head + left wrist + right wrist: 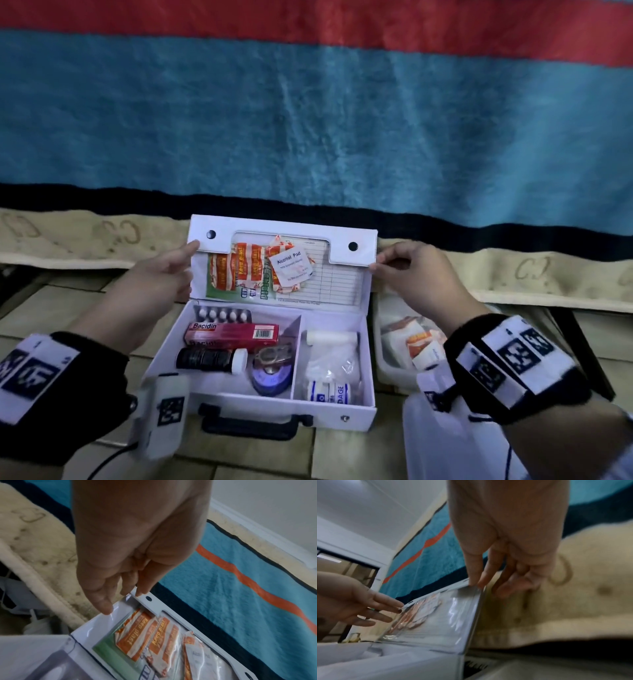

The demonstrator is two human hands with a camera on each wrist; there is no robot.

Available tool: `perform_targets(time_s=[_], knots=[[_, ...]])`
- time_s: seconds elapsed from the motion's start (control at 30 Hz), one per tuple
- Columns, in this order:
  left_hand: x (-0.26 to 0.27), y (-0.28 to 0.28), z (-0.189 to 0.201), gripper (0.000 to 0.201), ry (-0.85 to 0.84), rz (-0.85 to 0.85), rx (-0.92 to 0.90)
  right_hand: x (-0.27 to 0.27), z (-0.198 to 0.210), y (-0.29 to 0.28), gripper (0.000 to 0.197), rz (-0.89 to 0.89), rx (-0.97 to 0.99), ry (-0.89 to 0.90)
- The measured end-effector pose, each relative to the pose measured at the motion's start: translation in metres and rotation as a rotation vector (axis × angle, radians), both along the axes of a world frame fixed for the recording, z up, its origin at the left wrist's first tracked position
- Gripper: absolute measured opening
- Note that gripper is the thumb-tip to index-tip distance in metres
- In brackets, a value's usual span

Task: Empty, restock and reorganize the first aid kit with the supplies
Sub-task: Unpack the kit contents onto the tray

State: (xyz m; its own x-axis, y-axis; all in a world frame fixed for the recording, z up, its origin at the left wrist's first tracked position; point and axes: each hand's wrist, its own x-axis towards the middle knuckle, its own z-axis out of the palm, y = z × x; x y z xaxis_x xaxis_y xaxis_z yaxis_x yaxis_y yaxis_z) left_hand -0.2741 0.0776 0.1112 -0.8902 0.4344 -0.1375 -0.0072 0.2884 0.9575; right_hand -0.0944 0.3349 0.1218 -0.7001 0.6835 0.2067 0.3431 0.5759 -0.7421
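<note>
The white first aid kit point(352, 416) lies open on the tiled floor with its lid point(284, 231) upright. My left hand point(192, 247) pinches the lid's top left flap corner, thumb in front point(135, 593). My right hand point(376, 265) pinches the top right corner point(476, 584). The lid's clear pocket holds orange plasters point(236, 270) and an alcohol pad point(289, 269). The left compartment holds a blister pack point(222, 313), a red Bacidin box point(231, 334), a dark bottle point(205, 359), scissors point(274, 354) and a blue tape roll point(272, 378). A gauze roll point(330, 337) and a bandage roll point(329, 390) lie in the right one.
A white bin point(385, 363) with orange-and-white packets stands right of the kit, partly behind my right wrist. A blue, red and cream blanket point(342, 120) hangs close behind the lid. The kit's black handle point(250, 425) faces me.
</note>
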Motion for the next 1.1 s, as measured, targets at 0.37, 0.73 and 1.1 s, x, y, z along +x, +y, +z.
perform_targets(time_s=[0.37, 0.73, 1.1], knots=[[0.069, 0.013, 0.025, 0.043, 0.553, -0.010, -0.297, 0.060, -0.032, -0.040, 0.045, 0.185, 0.493, -0.684], [0.145, 0.072, 0.015, 0.034, 0.667, -0.741, -0.516, 0.071, -0.035, -0.035, 0.033, 0.241, 0.603, -0.664], [0.163, 0.117, -0.032, 0.043, 1.160, -0.979, -0.669, 0.086, -0.015, -0.010, 0.033, 0.285, 0.396, -0.544]])
